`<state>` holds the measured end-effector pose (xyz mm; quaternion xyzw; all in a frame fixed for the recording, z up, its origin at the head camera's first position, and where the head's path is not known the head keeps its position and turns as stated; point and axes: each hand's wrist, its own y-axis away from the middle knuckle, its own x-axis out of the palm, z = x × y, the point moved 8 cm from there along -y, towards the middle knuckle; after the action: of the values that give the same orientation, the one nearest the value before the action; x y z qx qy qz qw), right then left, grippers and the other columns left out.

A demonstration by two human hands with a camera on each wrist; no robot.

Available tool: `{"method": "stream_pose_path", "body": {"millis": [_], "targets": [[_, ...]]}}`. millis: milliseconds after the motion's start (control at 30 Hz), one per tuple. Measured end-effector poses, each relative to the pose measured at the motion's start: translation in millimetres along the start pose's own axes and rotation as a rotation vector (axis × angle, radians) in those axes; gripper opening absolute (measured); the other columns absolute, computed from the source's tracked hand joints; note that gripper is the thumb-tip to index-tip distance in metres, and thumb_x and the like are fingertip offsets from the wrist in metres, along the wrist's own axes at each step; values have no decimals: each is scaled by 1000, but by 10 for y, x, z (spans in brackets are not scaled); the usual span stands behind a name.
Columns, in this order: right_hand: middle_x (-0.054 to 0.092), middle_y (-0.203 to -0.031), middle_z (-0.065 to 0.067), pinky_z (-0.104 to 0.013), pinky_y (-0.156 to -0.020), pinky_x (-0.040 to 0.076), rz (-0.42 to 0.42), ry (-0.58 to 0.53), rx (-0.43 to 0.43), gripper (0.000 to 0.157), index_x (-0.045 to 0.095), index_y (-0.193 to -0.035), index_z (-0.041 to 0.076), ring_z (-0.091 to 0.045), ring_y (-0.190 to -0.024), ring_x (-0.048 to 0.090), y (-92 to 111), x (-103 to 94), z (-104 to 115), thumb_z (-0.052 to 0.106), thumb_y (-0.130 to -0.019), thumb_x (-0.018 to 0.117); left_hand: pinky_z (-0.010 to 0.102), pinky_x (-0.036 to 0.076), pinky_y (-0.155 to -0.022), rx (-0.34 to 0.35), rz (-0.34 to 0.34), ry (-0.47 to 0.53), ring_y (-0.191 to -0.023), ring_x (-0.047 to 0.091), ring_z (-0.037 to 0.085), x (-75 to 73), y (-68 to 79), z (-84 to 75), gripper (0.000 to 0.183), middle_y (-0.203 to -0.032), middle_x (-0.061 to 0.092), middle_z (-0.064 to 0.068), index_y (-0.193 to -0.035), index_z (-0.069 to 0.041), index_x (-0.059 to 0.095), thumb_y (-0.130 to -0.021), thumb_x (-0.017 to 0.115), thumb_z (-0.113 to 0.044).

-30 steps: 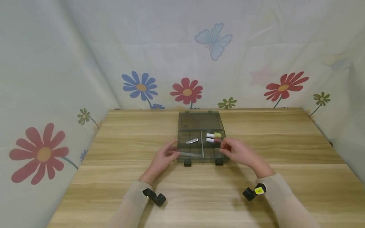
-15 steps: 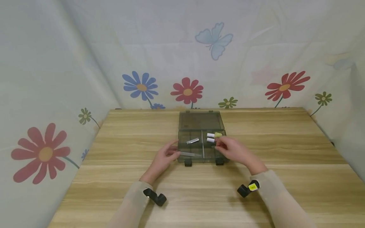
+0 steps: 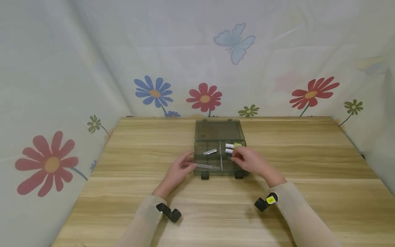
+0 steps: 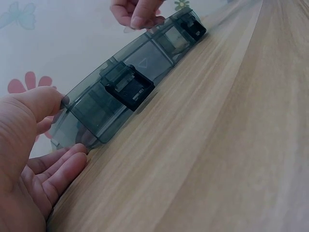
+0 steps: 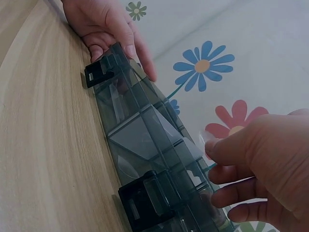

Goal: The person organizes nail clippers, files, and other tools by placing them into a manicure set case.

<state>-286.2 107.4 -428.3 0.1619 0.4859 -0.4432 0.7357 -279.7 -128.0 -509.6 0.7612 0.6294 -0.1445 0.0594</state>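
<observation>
A dark translucent plastic organizer box stands open on the table, lid tipped back. My left hand grips its left end, thumb at the rim and fingers low against the side. Over the right compartment, my right hand pinches a small, thin clear piece between thumb and forefinger; its exact kind I cannot tell. A silver nail clipper lies in the left half, behind a translucent strip. Two small bottles with white caps lie back right, partly behind the right hand.
An upright divider splits the box into left and right halves. Two black latches hang at its front. The wooden table ends at a flower-print cloth backdrop.
My right hand has moved left and slightly up from the box's right edge, carrying the clear piece and covering more of the bottles. The left hand keeps its hold on the box.
</observation>
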Motion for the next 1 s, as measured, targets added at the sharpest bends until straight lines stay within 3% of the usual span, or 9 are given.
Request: {"method": "stream_pose_path", "body": {"millis": [100, 200, 433, 533, 633, 833, 1000], "targets": [[56, -75, 7, -27, -59, 44, 14, 6, 1, 5, 61, -88, 11, -7, -65, 50, -8, 25, -7, 13, -87, 66, 38, 48, -84, -3, 1, 3, -103, 59, 24, -1, 10, -2, 56, -119, 59, 14, -138, -19, 46, -87, 67, -27], [57, -77, 7, -28, -60, 44, 23, 6, 1, 5, 61, -89, 10, -6, -66, 51, -4, 39, -3, 14, -88, 65, 42, 47, -87, -10, 17, -3, -105, 58, 28, 1, 60, -127, 55, -120, 57, 19, -139, -13, 44, -88, 66, -22], [57, -76, 6, -28, -59, 44, 5, -12, -12, 5, 61, -88, 10, -7, -66, 50, 4, 6, 7, 12, -87, 66, 40, 48, -85, -2, 19, -2, -104, 58, 28, -2, 56, -168, 56, -120, 57, 19, -138, -12, 44, -88, 66, -23], [56, -76, 6, -27, -58, 43, -3, -12, -17, 5, 61, -89, 10, -7, -66, 49, 7, -11, 13, 11, -87, 66, 41, 48, -84, 9, 46, 4, -106, 56, 33, -4, 94, -326, 55, -121, 55, 25, -139, -5, 41, -90, 64, -17], [56, -76, 6, -28, -59, 44, -14, -17, -20, 5, 61, -90, 10, -7, -66, 49, 16, -29, 5, 10, -87, 65, 38, 49, -82, 13, 51, -3, -105, 56, 33, -3, 102, -375, 56, -121, 55, 26, -139, -3, 40, -90, 63, -16], [58, -78, 5, -29, -60, 45, -51, 1, -32, 6, 62, -91, 9, -8, -68, 51, 40, -62, -24, 8, -86, 66, 35, 50, -78, 10, 42, 12, -103, 58, 34, -8, 88, -369, 58, -120, 55, 28, -140, -1, 38, -89, 64, -13], [61, -83, 2, -31, -63, 47, -61, -12, -31, 9, 64, -95, 5, -10, -72, 54, 78, -94, -40, 7, -87, 65, 35, 52, -75, -21, 43, 63, -101, 59, 33, -12, 36, -250, 61, -121, 54, 28, -141, -1, 34, -89, 64, -15]]}}
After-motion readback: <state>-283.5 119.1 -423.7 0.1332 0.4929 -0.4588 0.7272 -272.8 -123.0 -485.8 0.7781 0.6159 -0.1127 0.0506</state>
